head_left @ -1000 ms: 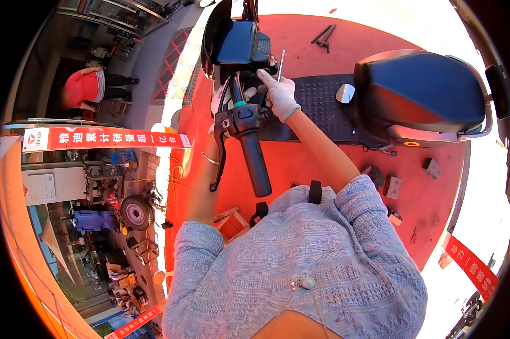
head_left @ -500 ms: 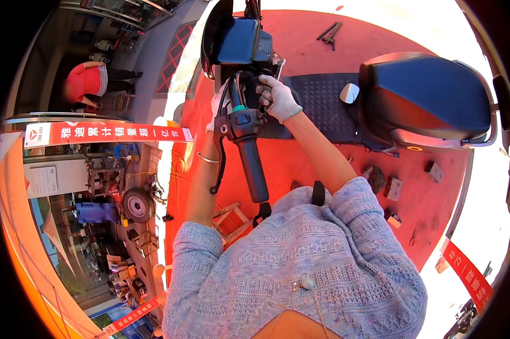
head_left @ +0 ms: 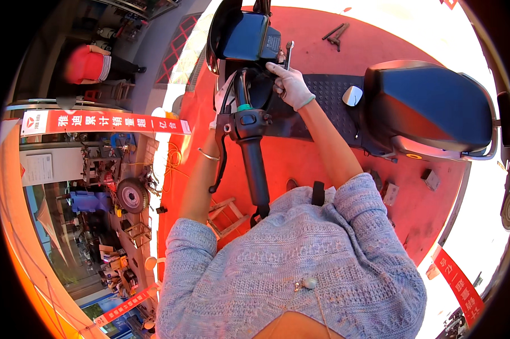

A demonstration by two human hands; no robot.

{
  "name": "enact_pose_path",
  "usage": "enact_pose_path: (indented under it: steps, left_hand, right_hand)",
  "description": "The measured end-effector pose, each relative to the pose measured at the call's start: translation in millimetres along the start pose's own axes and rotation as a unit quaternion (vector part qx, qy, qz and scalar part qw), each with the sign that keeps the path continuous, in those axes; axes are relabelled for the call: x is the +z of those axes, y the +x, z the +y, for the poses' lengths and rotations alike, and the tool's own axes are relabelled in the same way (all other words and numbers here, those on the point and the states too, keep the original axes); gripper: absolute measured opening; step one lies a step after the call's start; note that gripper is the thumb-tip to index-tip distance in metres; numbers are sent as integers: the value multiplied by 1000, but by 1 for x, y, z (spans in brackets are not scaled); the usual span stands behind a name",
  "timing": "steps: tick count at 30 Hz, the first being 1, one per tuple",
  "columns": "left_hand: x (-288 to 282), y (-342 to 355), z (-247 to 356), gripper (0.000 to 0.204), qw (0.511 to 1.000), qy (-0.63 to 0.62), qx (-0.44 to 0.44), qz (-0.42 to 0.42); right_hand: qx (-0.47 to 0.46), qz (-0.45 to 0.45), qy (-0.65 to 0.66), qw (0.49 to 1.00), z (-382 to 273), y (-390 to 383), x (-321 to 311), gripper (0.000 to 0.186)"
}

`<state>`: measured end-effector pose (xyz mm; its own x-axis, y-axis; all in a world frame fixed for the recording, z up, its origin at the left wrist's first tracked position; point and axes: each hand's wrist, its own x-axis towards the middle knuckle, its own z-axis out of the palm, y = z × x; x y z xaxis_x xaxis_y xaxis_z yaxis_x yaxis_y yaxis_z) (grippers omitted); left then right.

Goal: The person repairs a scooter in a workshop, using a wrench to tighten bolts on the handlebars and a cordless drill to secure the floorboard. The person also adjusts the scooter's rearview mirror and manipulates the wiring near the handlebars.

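An electric scooter stands below me with its black handlebar grip [head_left: 256,169] pointing toward my chest and a brake lever [head_left: 220,164] at its left. My right hand [head_left: 289,86], in a white glove, holds a metal wrench [head_left: 289,53] upright at the scooter's front panel [head_left: 249,37], forefinger stretched along it. My left hand [head_left: 222,107], also gloved, reaches under the handlebar near the switch housing [head_left: 247,120] and is mostly hidden behind it. A thin bracelet [head_left: 207,154] circles my left forearm.
The scooter's black seat [head_left: 435,107] and ribbed footboard [head_left: 328,96] lie to the right on a red floor mat [head_left: 300,164]. Loose tools [head_left: 337,33] lie far ahead, small parts [head_left: 390,193] by the seat. A person in red [head_left: 88,63] stands upper left; a wheel [head_left: 131,195] lies at left.
My right hand has lifted from the handlebar stem to the front panel, with the wrench now standing upright. The view has shifted slightly; the left hand stays under the handlebar.
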<state>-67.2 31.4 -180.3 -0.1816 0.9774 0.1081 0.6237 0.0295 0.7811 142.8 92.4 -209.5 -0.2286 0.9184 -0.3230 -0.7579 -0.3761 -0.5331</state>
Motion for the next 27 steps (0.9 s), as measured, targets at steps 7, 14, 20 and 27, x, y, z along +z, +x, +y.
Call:
enact_pose_path:
  steps: [7,14,20,27]
  left_hand:
    - [18,30,37,47,993,104,36,-43]
    - [11,53,12,39,920,-374,-72,-95]
    - [19,71,6,31,893,-387,-84,-213]
    - [39,76,-4,26,881,-431,-86,-174]
  right_hand:
    - [-9,-3,-144,990,-4,-8,0,13]
    - [-71,51,-285,955,-2,-3,9,18]
    - [-222,71,-305,923,19,1,16,15]
    - [-308,49,-369,876,21,11,18,19]
